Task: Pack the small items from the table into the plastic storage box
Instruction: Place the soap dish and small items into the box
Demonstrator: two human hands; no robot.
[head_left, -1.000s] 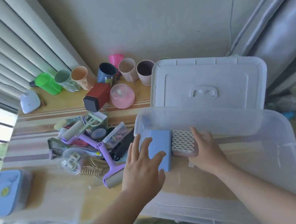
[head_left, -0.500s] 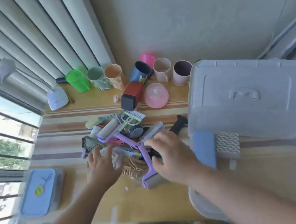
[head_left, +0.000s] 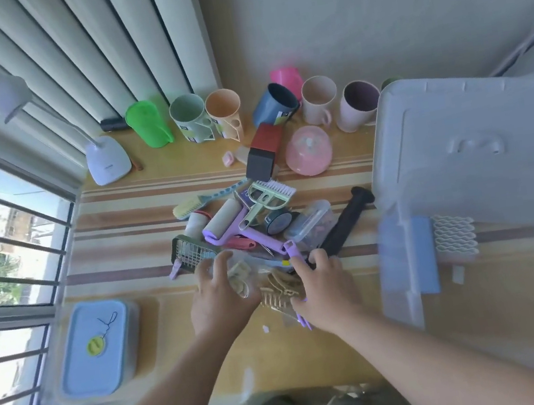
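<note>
both hands [head_left: 224,298] on the item pile [head_left: 249,232], storage box [head_left: 409,285] right.

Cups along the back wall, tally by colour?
Green: 1
Sage green: 1
Orange: 1
Dark blue, tipped: 1
Hot pink: 1
Beige: 1
Mauve: 1
Total: 7
A green rim behind the box lid is too hidden to count.

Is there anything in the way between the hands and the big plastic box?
Nothing tall. Between the right hand and the plastic storage box lies bare table. The black handle lies farther back. The box's near wall must be cleared.
</note>
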